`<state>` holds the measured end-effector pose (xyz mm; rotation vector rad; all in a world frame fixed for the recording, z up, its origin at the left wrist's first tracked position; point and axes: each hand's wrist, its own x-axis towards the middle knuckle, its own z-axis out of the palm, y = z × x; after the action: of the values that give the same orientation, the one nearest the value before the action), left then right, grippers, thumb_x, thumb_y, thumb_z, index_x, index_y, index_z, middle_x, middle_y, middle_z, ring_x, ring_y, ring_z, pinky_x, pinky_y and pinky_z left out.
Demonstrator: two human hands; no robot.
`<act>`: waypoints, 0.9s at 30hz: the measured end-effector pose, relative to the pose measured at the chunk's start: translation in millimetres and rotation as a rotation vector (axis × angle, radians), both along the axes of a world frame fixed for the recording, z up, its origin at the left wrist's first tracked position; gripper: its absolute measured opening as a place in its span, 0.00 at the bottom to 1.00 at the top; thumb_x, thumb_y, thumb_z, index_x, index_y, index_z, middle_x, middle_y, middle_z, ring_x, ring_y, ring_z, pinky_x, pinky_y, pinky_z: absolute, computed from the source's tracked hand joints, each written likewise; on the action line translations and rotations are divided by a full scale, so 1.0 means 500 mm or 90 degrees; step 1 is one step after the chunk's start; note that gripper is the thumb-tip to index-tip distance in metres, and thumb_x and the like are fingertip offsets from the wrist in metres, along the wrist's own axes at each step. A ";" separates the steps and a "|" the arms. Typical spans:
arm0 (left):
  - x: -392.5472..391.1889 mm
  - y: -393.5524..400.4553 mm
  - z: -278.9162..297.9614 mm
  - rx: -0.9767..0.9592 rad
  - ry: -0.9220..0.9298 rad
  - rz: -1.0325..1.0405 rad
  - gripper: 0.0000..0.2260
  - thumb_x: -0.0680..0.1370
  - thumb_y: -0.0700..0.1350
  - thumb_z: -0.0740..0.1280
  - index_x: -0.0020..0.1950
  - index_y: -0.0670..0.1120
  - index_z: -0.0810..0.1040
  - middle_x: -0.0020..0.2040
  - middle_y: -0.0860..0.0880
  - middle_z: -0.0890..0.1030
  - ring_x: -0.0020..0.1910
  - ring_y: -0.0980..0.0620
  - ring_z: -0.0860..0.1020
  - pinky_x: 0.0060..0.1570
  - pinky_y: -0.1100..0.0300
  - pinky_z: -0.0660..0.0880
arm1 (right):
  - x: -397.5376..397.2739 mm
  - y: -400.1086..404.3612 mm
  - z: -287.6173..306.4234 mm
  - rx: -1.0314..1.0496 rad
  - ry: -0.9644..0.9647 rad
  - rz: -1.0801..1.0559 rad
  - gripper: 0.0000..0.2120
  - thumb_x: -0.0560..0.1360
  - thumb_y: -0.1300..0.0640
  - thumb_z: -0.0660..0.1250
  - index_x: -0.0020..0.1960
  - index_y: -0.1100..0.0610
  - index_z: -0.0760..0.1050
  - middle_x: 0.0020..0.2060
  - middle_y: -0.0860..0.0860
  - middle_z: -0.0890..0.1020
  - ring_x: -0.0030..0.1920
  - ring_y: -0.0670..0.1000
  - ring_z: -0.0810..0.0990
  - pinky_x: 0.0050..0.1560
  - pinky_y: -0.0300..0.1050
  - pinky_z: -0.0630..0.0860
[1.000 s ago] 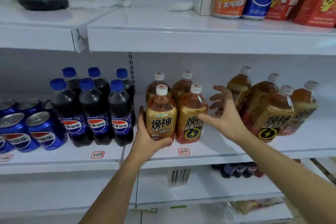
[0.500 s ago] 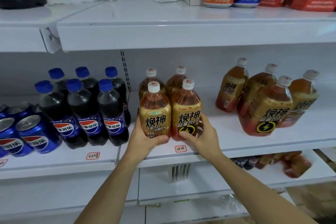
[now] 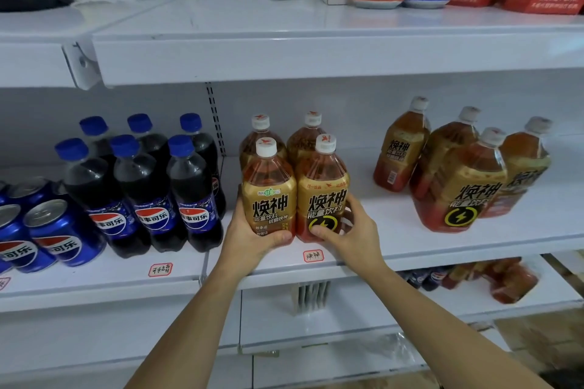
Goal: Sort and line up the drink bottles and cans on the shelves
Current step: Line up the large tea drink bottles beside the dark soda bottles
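White shop shelf (image 3: 395, 249). Left hand (image 3: 252, 238) wrapped round front-left tea bottle (image 3: 268, 196), right hand (image 3: 350, 235) round front-right tea bottle (image 3: 324, 193). Risk: shove topples rear pair behind hands.

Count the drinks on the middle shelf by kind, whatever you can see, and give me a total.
Amber energy-drink bottles: 8 (4 between the hands, 4 loose at right)
Pepsi bottles: 6
Pepsi cans: at least 4; the frame edge cuts off more
Total: at least 18
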<state>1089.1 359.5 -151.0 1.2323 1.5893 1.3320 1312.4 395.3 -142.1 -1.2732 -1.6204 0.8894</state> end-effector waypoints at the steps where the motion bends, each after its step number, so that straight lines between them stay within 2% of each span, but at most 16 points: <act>1: 0.000 0.000 0.000 0.002 0.004 0.000 0.46 0.56 0.46 0.88 0.70 0.55 0.70 0.56 0.55 0.84 0.55 0.54 0.84 0.58 0.49 0.81 | -0.001 0.000 0.002 0.002 -0.004 -0.001 0.41 0.64 0.45 0.84 0.72 0.47 0.69 0.59 0.41 0.82 0.58 0.42 0.80 0.58 0.38 0.79; 4: -0.004 0.002 -0.003 0.003 0.005 -0.004 0.46 0.56 0.46 0.88 0.70 0.55 0.70 0.57 0.54 0.84 0.56 0.53 0.84 0.58 0.48 0.82 | -0.005 0.000 0.003 0.003 -0.023 -0.008 0.43 0.64 0.43 0.83 0.73 0.48 0.68 0.58 0.39 0.80 0.57 0.42 0.80 0.55 0.33 0.76; 10: -0.009 -0.001 0.002 -0.012 0.005 -0.016 0.48 0.54 0.54 0.89 0.70 0.56 0.70 0.59 0.53 0.84 0.58 0.49 0.84 0.57 0.42 0.82 | 0.000 0.009 0.004 -0.021 -0.053 0.015 0.45 0.64 0.40 0.82 0.75 0.49 0.66 0.60 0.38 0.79 0.58 0.42 0.79 0.55 0.35 0.76; 12: -0.006 -0.005 0.006 -0.010 0.006 -0.015 0.49 0.55 0.54 0.88 0.71 0.56 0.69 0.59 0.53 0.84 0.58 0.50 0.83 0.57 0.43 0.82 | 0.005 0.014 0.009 -0.041 -0.049 0.042 0.45 0.63 0.40 0.82 0.74 0.48 0.67 0.61 0.39 0.81 0.59 0.41 0.80 0.58 0.39 0.78; 15: -0.004 -0.012 0.008 0.001 0.005 -0.006 0.49 0.56 0.51 0.88 0.72 0.55 0.68 0.59 0.55 0.83 0.57 0.54 0.83 0.58 0.49 0.81 | 0.006 0.012 0.021 -0.070 -0.040 0.090 0.41 0.65 0.46 0.84 0.72 0.46 0.68 0.59 0.40 0.82 0.58 0.39 0.81 0.55 0.35 0.78; 17: -0.003 -0.015 0.007 0.003 -0.003 -0.010 0.49 0.57 0.50 0.88 0.73 0.54 0.68 0.59 0.55 0.83 0.57 0.55 0.83 0.59 0.51 0.81 | 0.005 0.012 0.020 -0.075 -0.038 0.104 0.40 0.65 0.48 0.84 0.71 0.46 0.68 0.59 0.41 0.83 0.58 0.41 0.82 0.57 0.38 0.79; 20: -0.005 -0.012 0.006 -0.011 -0.010 -0.025 0.47 0.58 0.50 0.88 0.72 0.56 0.68 0.58 0.55 0.84 0.57 0.54 0.83 0.59 0.45 0.81 | 0.002 0.013 0.016 -0.083 -0.039 0.104 0.39 0.66 0.49 0.84 0.71 0.45 0.67 0.60 0.41 0.82 0.59 0.42 0.82 0.61 0.46 0.80; 23: -0.009 -0.009 0.010 -0.021 -0.020 -0.040 0.48 0.57 0.54 0.87 0.71 0.57 0.68 0.58 0.54 0.84 0.58 0.50 0.84 0.58 0.41 0.81 | 0.000 0.013 0.012 -0.092 -0.047 0.103 0.41 0.67 0.47 0.82 0.73 0.46 0.64 0.61 0.41 0.82 0.60 0.43 0.82 0.63 0.52 0.80; 27: -0.015 -0.007 0.010 -0.025 -0.024 -0.054 0.47 0.58 0.53 0.87 0.71 0.57 0.68 0.58 0.54 0.84 0.58 0.50 0.83 0.57 0.40 0.81 | -0.002 0.011 0.010 -0.110 -0.043 0.110 0.44 0.65 0.44 0.80 0.74 0.46 0.61 0.62 0.42 0.81 0.61 0.46 0.82 0.64 0.56 0.79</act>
<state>1081.7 355.9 -145.8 1.2294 1.5135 1.2579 1311.5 400.8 -136.9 -1.3070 -1.7579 1.1234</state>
